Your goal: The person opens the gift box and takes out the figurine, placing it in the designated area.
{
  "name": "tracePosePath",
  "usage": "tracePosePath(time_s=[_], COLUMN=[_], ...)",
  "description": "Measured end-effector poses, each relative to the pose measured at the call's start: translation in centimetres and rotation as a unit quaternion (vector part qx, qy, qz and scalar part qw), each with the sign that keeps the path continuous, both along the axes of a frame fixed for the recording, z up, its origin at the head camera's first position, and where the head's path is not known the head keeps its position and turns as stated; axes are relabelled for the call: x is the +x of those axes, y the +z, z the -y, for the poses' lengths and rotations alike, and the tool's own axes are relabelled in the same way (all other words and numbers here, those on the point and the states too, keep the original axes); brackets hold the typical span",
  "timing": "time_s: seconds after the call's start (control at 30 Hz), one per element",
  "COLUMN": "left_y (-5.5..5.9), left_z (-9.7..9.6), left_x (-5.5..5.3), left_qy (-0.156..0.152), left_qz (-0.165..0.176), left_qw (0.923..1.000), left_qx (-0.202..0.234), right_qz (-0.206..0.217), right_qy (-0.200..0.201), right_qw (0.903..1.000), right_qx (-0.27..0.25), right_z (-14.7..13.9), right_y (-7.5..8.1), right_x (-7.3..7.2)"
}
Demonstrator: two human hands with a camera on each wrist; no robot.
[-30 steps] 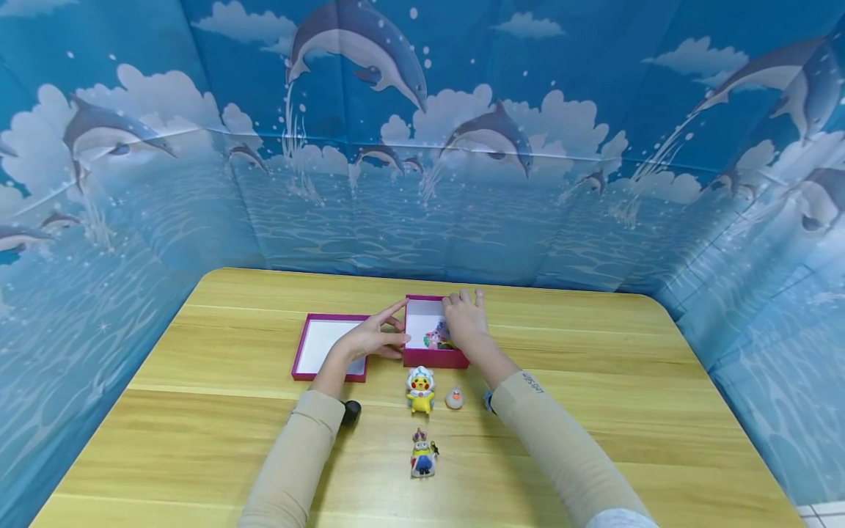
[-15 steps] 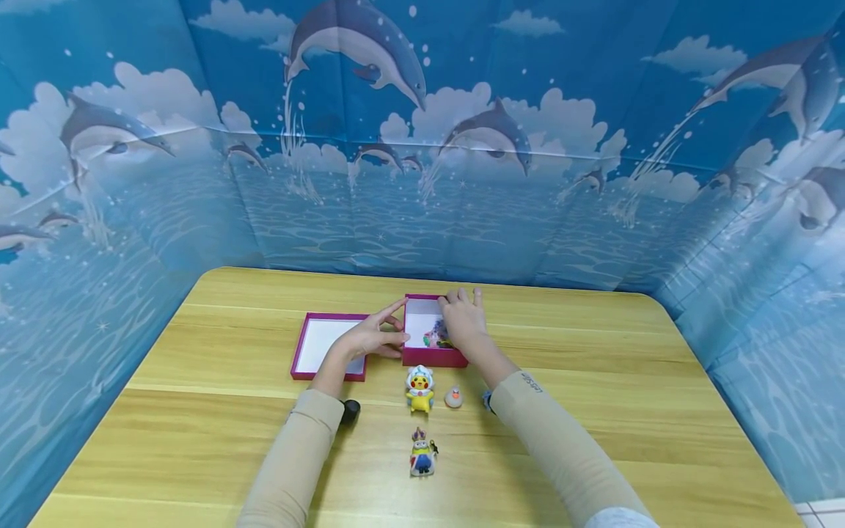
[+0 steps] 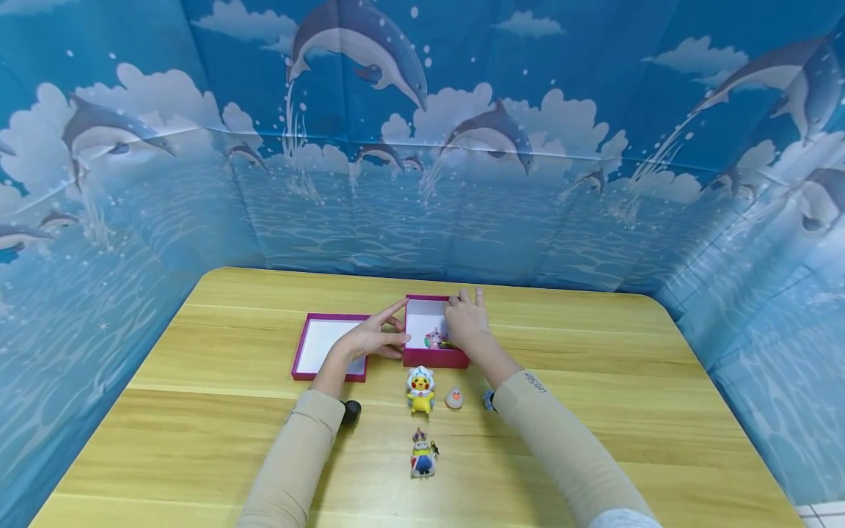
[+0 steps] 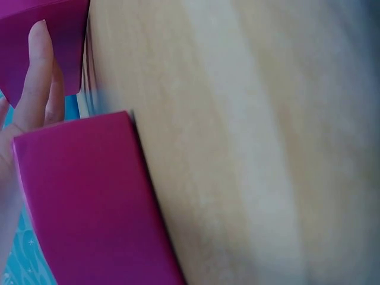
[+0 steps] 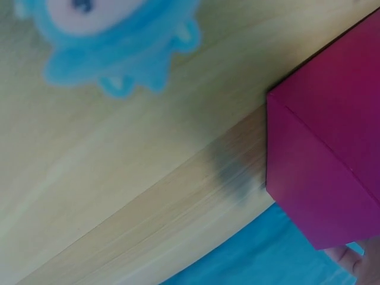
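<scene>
A magenta box (image 3: 436, 358) with a white inside stands open at the table's middle. My left hand (image 3: 370, 340) touches its left wall with extended fingers; in the left wrist view one fingertip (image 4: 39, 35) lies against the magenta side. My right hand (image 3: 466, 323) reaches over the box's right part, its palm hiding that side of the inside. I cannot tell whether it holds something. Small colourful figures (image 3: 436, 339) lie on the box floor beside it. The shallow lid (image 3: 322, 345), white inside up, rests to the left, partly under my left hand.
In front of the box lie a yellow Pikachu figure (image 3: 420, 390) in a white hood, a small grey duck (image 3: 454, 398) and a crowned Minion figure (image 3: 422, 457). A light blue toy (image 5: 119, 47) sits by my right sleeve. A dolphin-print curtain (image 3: 422, 220) borders the table.
My right hand has shifted slightly to the right inside the box. A purple item that showed beside it earlier is now out of sight. The left hand stays put.
</scene>
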State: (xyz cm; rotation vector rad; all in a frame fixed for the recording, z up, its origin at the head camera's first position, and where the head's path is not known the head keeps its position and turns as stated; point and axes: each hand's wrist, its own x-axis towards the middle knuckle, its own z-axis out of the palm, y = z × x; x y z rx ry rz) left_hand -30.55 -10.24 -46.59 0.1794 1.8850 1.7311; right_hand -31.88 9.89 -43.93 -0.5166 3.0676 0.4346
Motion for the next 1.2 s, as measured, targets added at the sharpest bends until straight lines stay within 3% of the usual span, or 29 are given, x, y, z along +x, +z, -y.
tracePosePath(time_s=[0.33,0.87,1.2], left_y=[0.14,0.17,0.14], left_z=[0.00,0.00,-0.03], left_x=[0.18,0.14,0.12], left_qy=[-0.005,-0.004,0.000], left_qz=[-0.005,-0.007,-0.006], left_qw=[0.9999,1.0000,1.0000], left_qx=[0.007,-0.004,-0.003], right_qz=[-0.010,0.016,-0.003], right_qy=[0.006,0.009,0.021], right_qw=[0.9999,0.9997,0.9995], right_qx=[-0.013,-0.016,-0.021], right_z=[-0.14,-0.25,-0.33], right_y=[-0.31,-0.47,-0.39], right_x=[-0.06,-0.21,-0.11])
